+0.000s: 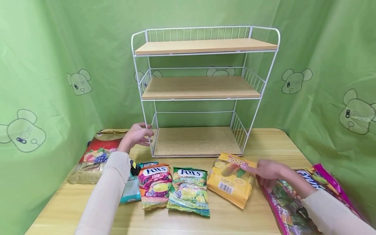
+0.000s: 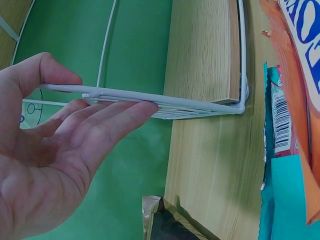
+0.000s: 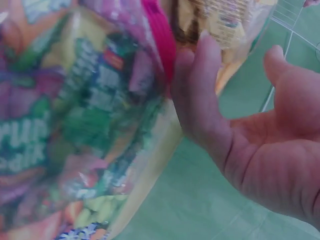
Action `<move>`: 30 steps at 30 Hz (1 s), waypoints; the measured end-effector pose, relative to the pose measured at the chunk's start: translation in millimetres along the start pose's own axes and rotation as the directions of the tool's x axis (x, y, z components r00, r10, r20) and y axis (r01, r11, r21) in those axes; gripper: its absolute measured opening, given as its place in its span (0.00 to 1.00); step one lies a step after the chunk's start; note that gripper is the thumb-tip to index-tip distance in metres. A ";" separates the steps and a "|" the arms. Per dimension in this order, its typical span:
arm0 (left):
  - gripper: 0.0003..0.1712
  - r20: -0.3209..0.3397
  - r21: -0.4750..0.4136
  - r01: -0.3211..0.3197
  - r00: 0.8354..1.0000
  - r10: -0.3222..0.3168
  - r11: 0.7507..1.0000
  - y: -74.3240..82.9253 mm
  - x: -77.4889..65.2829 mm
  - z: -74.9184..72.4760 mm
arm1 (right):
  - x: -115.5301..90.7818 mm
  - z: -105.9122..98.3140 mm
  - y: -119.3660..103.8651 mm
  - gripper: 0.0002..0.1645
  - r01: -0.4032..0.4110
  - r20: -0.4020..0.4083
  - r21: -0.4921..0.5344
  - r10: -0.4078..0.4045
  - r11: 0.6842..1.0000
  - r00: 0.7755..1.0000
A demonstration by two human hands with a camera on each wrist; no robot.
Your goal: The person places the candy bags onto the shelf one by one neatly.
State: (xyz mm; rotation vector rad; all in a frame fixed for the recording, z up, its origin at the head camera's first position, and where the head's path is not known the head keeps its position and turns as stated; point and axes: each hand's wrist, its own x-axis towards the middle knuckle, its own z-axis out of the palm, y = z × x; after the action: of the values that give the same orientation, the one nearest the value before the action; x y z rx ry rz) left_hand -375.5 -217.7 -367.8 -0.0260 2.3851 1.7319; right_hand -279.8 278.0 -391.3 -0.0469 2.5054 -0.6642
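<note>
A white wire rack (image 1: 202, 88) with three wooden shelves stands at the back of the table. My left hand (image 1: 138, 134) grips its left upright, thumb on one side and fingers on the other, as the left wrist view (image 2: 55, 145) shows. On the right, my right hand (image 1: 268, 171) is at the right edge of a yellow mango candy bag (image 1: 230, 179), one digit over its front. In the right wrist view its thumb (image 3: 277, 65) stands apart from its bent fingers (image 3: 202, 95). Beside that hand lies a large pink-edged candy bag (image 1: 290, 202), blurred in the right wrist view.
A Fox's Fruits bag (image 1: 155, 187) and a green Fox's Spring Tea bag (image 1: 189, 192) lie in front of the rack. A teal packet (image 1: 130, 191) is partly under the Fruits bag. At far left lies a red and gold bag (image 1: 95, 156). Green curtains (image 1: 44, 65) surround the table.
</note>
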 end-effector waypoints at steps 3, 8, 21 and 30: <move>0.35 0.001 -0.001 0.001 1.000 -0.001 1.000 0.5 0.0 0.4 | 0.2 3.4 2.8 0.48 -0.009 0.026 0.007 0.009 1.000 1.000; 0.36 0.004 0.004 0.001 1.000 -0.001 1.000 0.2 -0.3 0.6 | 1.5 6.6 3.8 0.49 -0.020 0.035 -0.008 0.020 1.000 0.999; 0.36 0.002 -0.005 0.009 1.000 -0.009 1.000 0.1 -1.7 -0.6 | 0.9 8.8 -4.9 0.46 -0.019 0.067 -0.006 0.020 1.000 0.998; 0.35 0.000 -0.006 0.001 1.000 -0.001 1.000 0.1 -1.4 -0.9 | 2.2 5.7 -5.6 0.40 -0.007 0.068 0.099 0.000 0.995 0.998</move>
State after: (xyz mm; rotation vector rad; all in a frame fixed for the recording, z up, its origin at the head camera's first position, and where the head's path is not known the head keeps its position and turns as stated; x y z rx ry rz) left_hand -374.3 -218.6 -367.2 -0.0288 2.3799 1.7380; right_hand -279.3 270.1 -394.0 -0.0284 2.4034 -0.7714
